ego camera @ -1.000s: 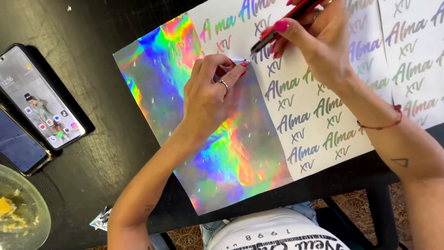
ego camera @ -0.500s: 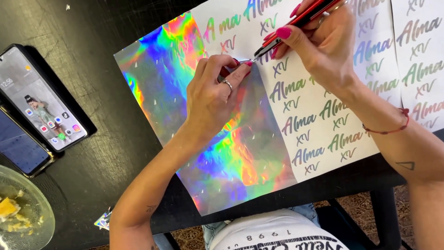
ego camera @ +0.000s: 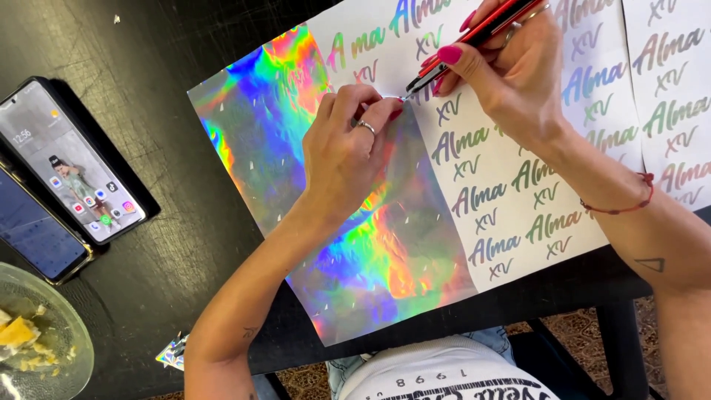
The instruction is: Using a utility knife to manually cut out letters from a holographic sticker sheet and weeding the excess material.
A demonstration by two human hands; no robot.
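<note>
A holographic rainbow vinyl sheet (ego camera: 281,126) lies on the black table, its right part peeled back to white backing with rows of shiny cut lettering (ego camera: 511,200). My left hand (ego camera: 348,152) rests on the sheet and pinches the peeled film edge between thumb and fingers at the border of foil and backing. My right hand (ego camera: 511,70) grips a red-and-black pen-shaped tool (ego camera: 474,37), its tip touching the sheet right beside my left fingertips.
Two phones lie at the table's left, one with a lit screen (ego camera: 70,159), one darker (ego camera: 33,233). A glass bowl with yellow food (ego camera: 37,341) stands at the lower left. A small foil scrap (ego camera: 172,352) sits at the table's front edge. More lettered sheets (ego camera: 666,81) lie at the right.
My right hand with the tool has moved down, bringing the tip to the sheet beside my left fingertips. The left hand keeps pinching the same spot.
</note>
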